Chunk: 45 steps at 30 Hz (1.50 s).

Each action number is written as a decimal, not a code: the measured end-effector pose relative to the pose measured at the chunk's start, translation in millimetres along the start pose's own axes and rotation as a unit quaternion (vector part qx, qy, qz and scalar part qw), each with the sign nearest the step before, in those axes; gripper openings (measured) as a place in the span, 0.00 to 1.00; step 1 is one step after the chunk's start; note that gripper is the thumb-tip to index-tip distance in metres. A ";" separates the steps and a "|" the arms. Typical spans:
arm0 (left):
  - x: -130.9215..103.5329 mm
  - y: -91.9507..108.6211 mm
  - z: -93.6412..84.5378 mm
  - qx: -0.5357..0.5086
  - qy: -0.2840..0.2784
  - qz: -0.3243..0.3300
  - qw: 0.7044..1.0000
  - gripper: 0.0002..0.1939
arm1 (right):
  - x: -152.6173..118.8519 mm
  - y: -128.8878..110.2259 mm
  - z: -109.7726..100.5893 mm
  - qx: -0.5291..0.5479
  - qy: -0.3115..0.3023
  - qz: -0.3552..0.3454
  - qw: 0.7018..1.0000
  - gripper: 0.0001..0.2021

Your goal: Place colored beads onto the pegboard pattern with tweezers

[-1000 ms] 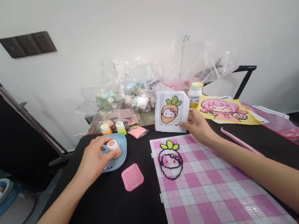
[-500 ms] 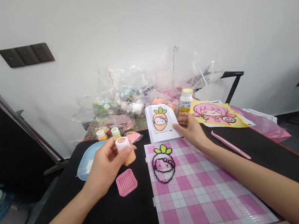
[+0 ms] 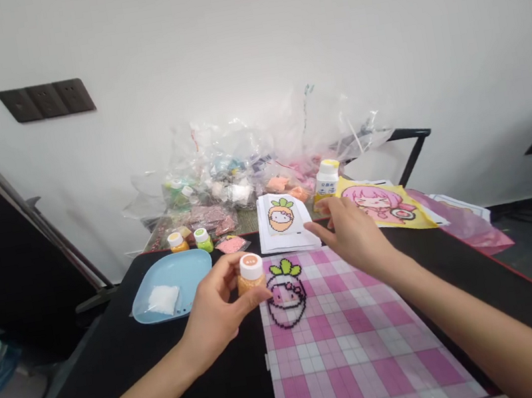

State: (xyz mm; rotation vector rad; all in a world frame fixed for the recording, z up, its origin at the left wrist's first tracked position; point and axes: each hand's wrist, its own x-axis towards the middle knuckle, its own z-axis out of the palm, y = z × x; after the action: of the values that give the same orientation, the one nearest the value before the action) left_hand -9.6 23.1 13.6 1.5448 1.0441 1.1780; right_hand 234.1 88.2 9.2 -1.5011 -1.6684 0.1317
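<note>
My left hand (image 3: 215,308) is closed around a small white-capped jar of orange beads (image 3: 251,274), held upright near the left edge of the pink checkered pegboard (image 3: 350,347). On the board a black bead outline of a cat face with green leaves (image 3: 286,293) shows. My right hand (image 3: 346,227) hovers over the board's far edge, thumb and fingers apart, holding nothing. Just left of its fingertips lies a stack of white paper with a printed carrot-cat picture (image 3: 281,216). Behind the right hand stands a white and yellow bottle (image 3: 326,179).
A blue tray (image 3: 183,269) holds a white packet. Beyond it stand a yellow jar (image 3: 178,242) and a green jar (image 3: 203,239), beside a pink bead packet (image 3: 231,244). Plastic bags (image 3: 240,163) line the back. A yellow pink-haired character picture (image 3: 382,204) lies at right.
My left hand has carried the jar rightward to the board's edge, and its arm now covers the pink ridged dish. My right hand has drawn away from the paper stack, its fingers now clear of it.
</note>
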 end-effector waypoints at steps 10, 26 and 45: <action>-0.8 -2.2 -8.1 0.013 0.014 -0.006 1.000 0.20 | 24.1 37.0 19.6 0.215 -0.166 0.108 0.956 0.15; -5.2 -5.7 -8.3 0.045 -0.018 -0.022 0.999 0.19 | 20.2 53.5 30.7 0.271 -0.219 0.066 0.935 0.12; -8.7 -8.5 -5.8 0.038 -0.017 0.005 0.999 0.18 | 18.3 46.5 35.0 0.203 -0.218 0.065 0.952 0.20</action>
State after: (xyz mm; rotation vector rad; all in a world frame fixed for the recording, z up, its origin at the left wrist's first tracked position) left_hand -17.8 17.7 4.3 1.6250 1.0692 1.1260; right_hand 248.8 132.0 -30.6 -1.3195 -1.7376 0.8810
